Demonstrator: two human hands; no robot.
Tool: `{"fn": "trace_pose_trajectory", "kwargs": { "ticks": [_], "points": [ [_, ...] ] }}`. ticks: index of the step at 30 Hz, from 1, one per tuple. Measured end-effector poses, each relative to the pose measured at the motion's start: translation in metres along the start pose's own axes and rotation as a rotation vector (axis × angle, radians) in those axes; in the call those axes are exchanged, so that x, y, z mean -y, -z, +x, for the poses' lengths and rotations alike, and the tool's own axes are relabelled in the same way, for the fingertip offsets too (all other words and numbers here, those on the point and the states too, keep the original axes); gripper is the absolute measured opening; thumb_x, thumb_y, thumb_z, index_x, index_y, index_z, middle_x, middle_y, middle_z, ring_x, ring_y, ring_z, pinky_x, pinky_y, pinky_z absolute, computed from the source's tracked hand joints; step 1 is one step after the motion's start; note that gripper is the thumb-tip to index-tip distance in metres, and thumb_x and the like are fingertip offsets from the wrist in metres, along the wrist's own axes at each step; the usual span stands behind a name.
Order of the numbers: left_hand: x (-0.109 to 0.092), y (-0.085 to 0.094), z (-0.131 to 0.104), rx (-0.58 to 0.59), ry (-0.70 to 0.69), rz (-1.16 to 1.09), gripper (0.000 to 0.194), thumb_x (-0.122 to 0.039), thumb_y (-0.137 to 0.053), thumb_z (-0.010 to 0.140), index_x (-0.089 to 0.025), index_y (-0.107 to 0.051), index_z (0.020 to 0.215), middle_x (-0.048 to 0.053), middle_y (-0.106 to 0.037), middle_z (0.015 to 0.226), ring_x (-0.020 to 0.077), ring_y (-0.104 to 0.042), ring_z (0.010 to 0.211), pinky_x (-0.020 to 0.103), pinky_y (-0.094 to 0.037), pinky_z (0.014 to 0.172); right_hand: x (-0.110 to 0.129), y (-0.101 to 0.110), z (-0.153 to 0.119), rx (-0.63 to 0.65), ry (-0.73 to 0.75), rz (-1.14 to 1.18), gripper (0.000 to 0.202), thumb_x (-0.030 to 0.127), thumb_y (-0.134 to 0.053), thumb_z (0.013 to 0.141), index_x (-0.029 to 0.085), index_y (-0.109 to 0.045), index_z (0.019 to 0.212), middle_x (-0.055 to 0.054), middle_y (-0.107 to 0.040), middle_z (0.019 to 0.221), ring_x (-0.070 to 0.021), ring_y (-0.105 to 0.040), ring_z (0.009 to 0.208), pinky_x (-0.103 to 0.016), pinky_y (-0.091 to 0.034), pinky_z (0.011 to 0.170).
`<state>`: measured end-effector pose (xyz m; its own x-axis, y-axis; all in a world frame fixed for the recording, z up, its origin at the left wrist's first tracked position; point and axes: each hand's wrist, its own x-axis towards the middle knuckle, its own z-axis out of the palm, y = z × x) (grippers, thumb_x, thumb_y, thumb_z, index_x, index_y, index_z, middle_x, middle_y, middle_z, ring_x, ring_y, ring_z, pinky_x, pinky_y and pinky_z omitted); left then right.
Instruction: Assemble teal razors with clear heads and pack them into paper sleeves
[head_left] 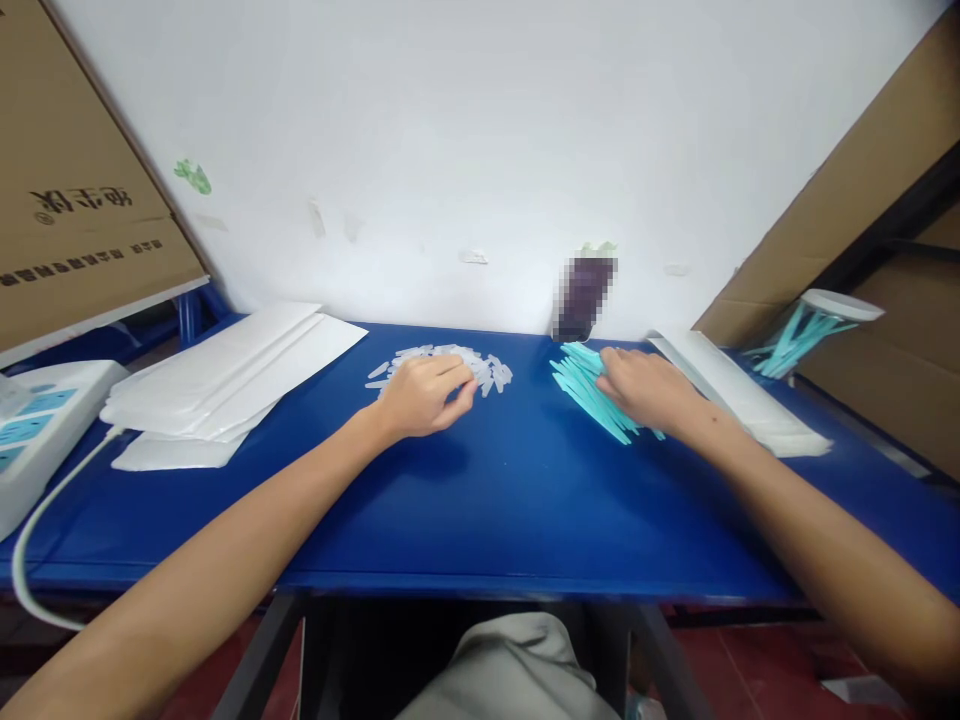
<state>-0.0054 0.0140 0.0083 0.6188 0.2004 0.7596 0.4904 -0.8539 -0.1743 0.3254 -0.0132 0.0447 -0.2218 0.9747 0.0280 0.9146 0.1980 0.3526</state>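
Strips of slim teal plastic (589, 392) lie heaped on the blue bench (480, 520), the right hand (646, 385) half-curled against them, any grip hidden. Left of this heap, the left hand (429, 393), loosely curled, contents unclear, is at the small translucent white pieces (497, 376); right of it lie long white packets (757, 405)

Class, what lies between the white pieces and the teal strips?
Bare blue tabletop lies between the white pieces and the teal strips, as the head view shows.
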Motion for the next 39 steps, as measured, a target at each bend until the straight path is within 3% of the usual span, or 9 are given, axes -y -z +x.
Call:
{"fn": "trace_pose_trajectory", "kwargs": {
  "ticks": [2, 6, 10, 15, 20, 23, 26, 32, 39],
  "points": [
    [0.004, 0.007, 0.0, -0.031, 0.048, -0.018, 0.027, -0.019, -0.045, 0.102, -0.019, -0.06, 0.08, 0.002, -0.061, 0.069, 0.0156, -0.053, 0.061, 0.03, -0.04, 0.06, 0.016, 0.011, -0.009, 0.002, 0.062, 0.049, 0.031, 0.032, -0.032, 0.107, 0.014, -0.056, 0.113, -0.017, -0.073, 0.097, -0.0291, -0.069, 0.082, -0.036, -0.038, 0.066],
    [0.008, 0.018, -0.002, -0.004, 0.12, -0.045, 0.031, -0.022, -0.039, 0.106, -0.018, -0.062, 0.086, 0.004, -0.062, 0.074, 0.017, -0.055, 0.066, 0.031, -0.043, 0.065, 0.066, 0.017, -0.023, 0.012, 0.405, 0.303, 0.021, 0.029, -0.045, 0.105, 0.018, -0.055, 0.12, -0.01, -0.073, 0.101, -0.0243, -0.068, 0.076, -0.035, -0.041, 0.063],
    [0.008, 0.022, -0.003, 0.17, 0.14, -0.099, 0.036, -0.033, -0.037, 0.109, -0.015, -0.067, 0.102, 0.009, -0.069, 0.093, 0.0212, -0.063, 0.084, 0.033, -0.049, 0.077, 0.094, 0.002, -0.019, -0.171, 0.511, 0.425, 0.047, 0.044, -0.055, 0.105, 0.017, -0.05, 0.143, -0.015, -0.068, 0.123, -0.0333, -0.066, 0.109, -0.045, -0.051, 0.09],
    [0.002, 0.02, -0.001, 0.491, 0.147, -0.195, 0.049, -0.051, -0.04, 0.109, -0.015, -0.064, 0.132, 0.014, -0.069, 0.119, 0.0284, -0.064, 0.108, 0.041, -0.049, 0.096, 0.092, -0.012, -0.015, -0.183, 0.487, 0.631, 0.071, 0.058, -0.064, 0.096, 0.021, -0.044, 0.153, -0.013, -0.061, 0.123, -0.0327, -0.062, 0.111, -0.046, -0.054, 0.089],
    [-0.001, 0.022, 0.003, 0.666, 0.192, -0.212, 0.041, -0.041, -0.043, 0.105, -0.014, -0.07, 0.124, 0.013, -0.071, 0.113, 0.0293, -0.064, 0.105, 0.044, -0.048, 0.097, 0.088, -0.01, -0.024, -0.129, 0.462, 0.769, 0.072, 0.036, -0.07, 0.089, 0.026, -0.043, 0.154, -0.011, -0.055, 0.127, -0.0281, -0.062, 0.105, -0.045, -0.055, 0.088],
    [-0.001, 0.02, 0.004, 0.709, 0.228, -0.191, 0.036, -0.032, -0.046, 0.102, -0.014, -0.072, 0.119, 0.012, -0.073, 0.107, 0.0284, -0.065, 0.101, 0.042, -0.048, 0.092, 0.087, -0.01, -0.029, -0.173, 0.531, 0.726, 0.074, 0.028, -0.069, 0.086, 0.026, -0.043, 0.155, -0.014, -0.053, 0.134, -0.0328, -0.056, 0.117, -0.052, -0.052, 0.096],
    [-0.002, 0.016, 0.002, 0.73, 0.247, -0.191, 0.037, -0.031, -0.044, 0.103, -0.015, -0.075, 0.115, 0.011, -0.072, 0.106, 0.0267, -0.066, 0.097, 0.04, -0.048, 0.087, 0.087, -0.01, -0.032, -0.243, 0.551, 0.662, 0.066, 0.026, -0.066, 0.088, 0.022, -0.048, 0.151, -0.016, -0.054, 0.136, -0.0334, -0.057, 0.116, -0.053, -0.051, 0.097],
    [-0.008, 0.01, 0.0, 0.725, 0.243, -0.248, 0.04, -0.035, -0.043, 0.105, -0.015, -0.076, 0.115, 0.01, -0.068, 0.105, 0.0249, -0.065, 0.096, 0.038, -0.047, 0.084, 0.088, -0.009, -0.033, -0.358, 0.626, 0.556, 0.028, 0.03, -0.052, 0.103, 0.019, -0.069, 0.124, -0.013, -0.066, 0.118, -0.0214, -0.066, 0.085, -0.037, -0.053, 0.072],
    [-0.012, 0.012, -0.001, 0.737, 0.251, -0.303, 0.042, -0.048, -0.057, 0.101, -0.018, -0.07, 0.128, 0.01, -0.066, 0.11, 0.0269, -0.063, 0.103, 0.038, -0.047, 0.088, 0.087, -0.009, -0.034, -0.404, 0.703, 0.469, 0.03, 0.03, -0.049, 0.107, 0.021, -0.078, 0.114, -0.008, -0.072, 0.1, -0.0206, -0.068, 0.084, -0.035, -0.053, 0.077]
  ]
}}
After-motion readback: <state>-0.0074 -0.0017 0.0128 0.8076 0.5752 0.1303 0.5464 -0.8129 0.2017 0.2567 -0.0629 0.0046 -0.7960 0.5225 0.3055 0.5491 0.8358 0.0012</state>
